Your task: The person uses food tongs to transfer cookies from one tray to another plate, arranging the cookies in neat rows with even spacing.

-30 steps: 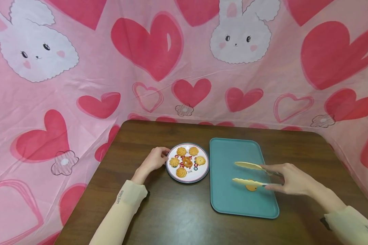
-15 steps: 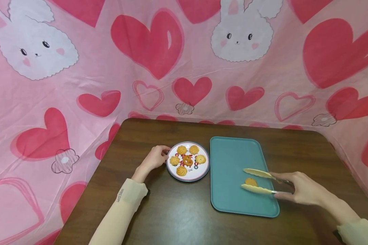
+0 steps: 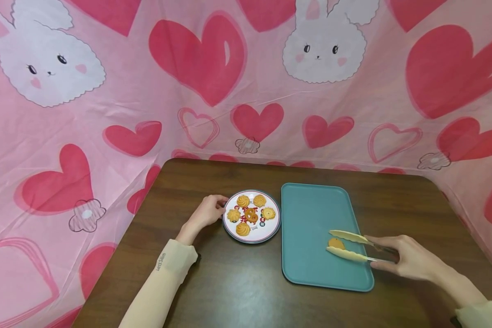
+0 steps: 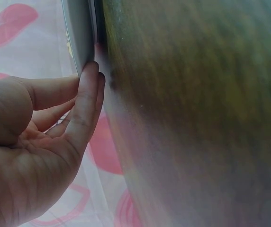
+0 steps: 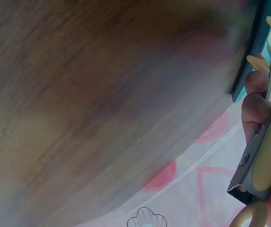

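My left hand [image 3: 208, 211] pinches the left rim of a round white plate [image 3: 259, 233] between thumb and fingers; the left wrist view has the plate's edge [image 4: 78, 35] at the fingertips. Several swirled butter cookies [image 3: 243, 228] lie on the plate around a printed bear. In my right hand [image 3: 414, 257] is a pair of tongs [image 3: 350, 256] with cream-coloured tips and metal arms. The tong tips stand apart on either side of a single round cookie [image 3: 336, 243] on the teal tray [image 3: 311, 209]. The right wrist view shows the tongs' hinge end [image 5: 249, 184] with fingers wrapped along it.
The plate and tray sit side by side on a dark brown wooden table [image 3: 225, 278], the tray's raised rim close to the plate's right edge. A pink cloth [image 3: 266, 77] with hearts and rabbits hangs behind and beside the table.
My right hand has moved the tongs right and toward me, so the cookie now lies between the tips, which have drawn a little closer together. My left hand and the plate have stayed put.
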`<state>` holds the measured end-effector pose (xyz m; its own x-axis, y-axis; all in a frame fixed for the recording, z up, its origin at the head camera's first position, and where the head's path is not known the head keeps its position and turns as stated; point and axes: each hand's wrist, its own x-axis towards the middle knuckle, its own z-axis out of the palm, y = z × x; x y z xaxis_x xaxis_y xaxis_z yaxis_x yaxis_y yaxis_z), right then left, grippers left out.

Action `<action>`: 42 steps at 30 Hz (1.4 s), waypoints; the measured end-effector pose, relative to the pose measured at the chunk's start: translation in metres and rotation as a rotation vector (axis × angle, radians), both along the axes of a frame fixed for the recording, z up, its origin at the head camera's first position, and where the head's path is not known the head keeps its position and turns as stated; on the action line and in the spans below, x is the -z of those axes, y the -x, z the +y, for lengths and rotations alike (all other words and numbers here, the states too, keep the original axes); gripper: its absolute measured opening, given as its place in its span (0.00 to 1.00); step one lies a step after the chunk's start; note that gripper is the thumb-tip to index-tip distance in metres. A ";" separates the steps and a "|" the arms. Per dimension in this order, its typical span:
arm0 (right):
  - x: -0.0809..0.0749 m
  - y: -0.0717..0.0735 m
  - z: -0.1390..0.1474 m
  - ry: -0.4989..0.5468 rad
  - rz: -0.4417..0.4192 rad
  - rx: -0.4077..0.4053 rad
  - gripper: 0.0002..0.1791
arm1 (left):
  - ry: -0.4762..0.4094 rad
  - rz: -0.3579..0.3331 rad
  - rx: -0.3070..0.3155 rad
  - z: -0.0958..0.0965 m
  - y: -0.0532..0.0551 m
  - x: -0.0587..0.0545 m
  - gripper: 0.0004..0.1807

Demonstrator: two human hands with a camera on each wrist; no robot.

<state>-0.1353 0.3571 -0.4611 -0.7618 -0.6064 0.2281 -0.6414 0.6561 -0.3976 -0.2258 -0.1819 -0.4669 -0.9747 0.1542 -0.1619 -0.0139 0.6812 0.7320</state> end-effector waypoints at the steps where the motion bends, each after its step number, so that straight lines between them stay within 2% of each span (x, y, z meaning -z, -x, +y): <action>1: 0.001 0.000 0.000 0.009 -0.004 -0.003 0.34 | 0.000 0.000 0.001 0.000 0.000 0.000 0.19; 9: 0.004 0.000 0.002 0.034 0.003 -0.017 0.32 | -0.002 0.006 0.006 0.000 0.000 0.000 0.19; 24: 0.004 0.000 0.001 0.014 0.038 -0.009 0.31 | -0.004 0.034 0.015 0.000 0.002 0.002 0.17; 33: -0.007 0.003 0.000 0.005 0.013 -0.012 0.31 | -0.005 0.030 0.020 0.000 0.001 0.001 0.18; 42: -0.022 0.019 -0.013 0.014 0.012 -0.038 0.32 | -0.002 0.017 0.006 0.001 0.000 0.000 0.18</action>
